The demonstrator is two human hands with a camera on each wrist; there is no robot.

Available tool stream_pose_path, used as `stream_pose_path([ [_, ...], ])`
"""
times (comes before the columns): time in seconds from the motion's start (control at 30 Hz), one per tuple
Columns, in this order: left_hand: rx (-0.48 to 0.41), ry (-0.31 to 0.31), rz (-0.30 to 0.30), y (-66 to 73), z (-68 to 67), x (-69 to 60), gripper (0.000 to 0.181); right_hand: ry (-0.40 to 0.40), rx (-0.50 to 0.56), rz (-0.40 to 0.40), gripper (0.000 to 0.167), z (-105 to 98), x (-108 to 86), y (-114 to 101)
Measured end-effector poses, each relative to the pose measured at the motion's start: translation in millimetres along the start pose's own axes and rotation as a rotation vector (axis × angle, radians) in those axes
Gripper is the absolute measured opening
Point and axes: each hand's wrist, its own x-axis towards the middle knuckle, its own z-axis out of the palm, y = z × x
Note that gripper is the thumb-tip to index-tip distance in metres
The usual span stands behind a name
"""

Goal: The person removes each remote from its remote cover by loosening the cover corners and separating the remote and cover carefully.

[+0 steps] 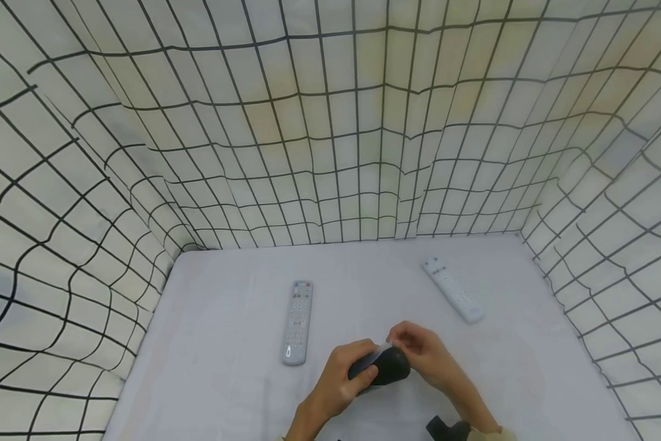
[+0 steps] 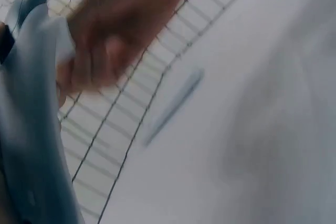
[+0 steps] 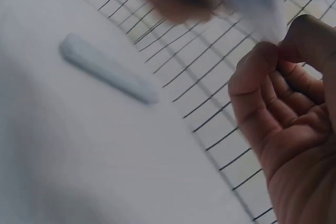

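Note:
My left hand (image 1: 337, 378) grips a dark, glossy pack (image 1: 392, 366) above the near part of the table, its thumb across the front side. In the left wrist view the pack (image 2: 34, 108) looks bluish and pointed at its top; its exact kind is unclear. A thin white sheet (image 3: 261, 11) sticks out from it. My right hand (image 1: 426, 356) is at the pack's far right side. Thumb and index finger of that hand (image 3: 294, 124) pinch the sheet's end, while the other fingers stay curled.
A grey remote control (image 1: 297, 323) lies on the white table (image 1: 225, 331), left of the hands. Beyond the right hand, a white remote control (image 1: 453, 290) lies slanted. White walls with a black grid (image 1: 341, 165) enclose the table at the back and sides. A black object (image 1: 446, 430) sits by the right wrist.

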Motion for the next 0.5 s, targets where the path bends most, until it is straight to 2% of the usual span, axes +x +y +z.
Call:
stream_pose_path([
  [0.1, -0.012, 0.012, 0.059, 2.2, 7.3, 4.0, 0.009, 0.034, 0.038, 0.039, 0.007, 2.6, -4.2, 4.8],
  [0.17, 0.001, 0.021, 0.066, 3.6, 10.8, 6.1, 0.009, 0.074, 0.040, 0.042, 0.005, 3.2, -6.9, 5.9],
  [0.23, 0.004, 0.033, 0.054, 4.3, 12.0, 6.7, 0.010, 0.099, 0.030, 0.030, 0.006, 3.5, -8.2, 5.1],
  [0.37, 0.014, 0.045, 0.015, 2.9, 10.6, 4.0, 0.010, 0.069, 0.014, -0.034, 0.012, 4.8, -7.0, 1.7],
  [0.5, 0.022, 0.065, -0.018, 0.1, 8.3, 1.3, 0.010, 0.088, -0.027, -0.078, 0.018, 5.5, -7.5, -0.6],
])
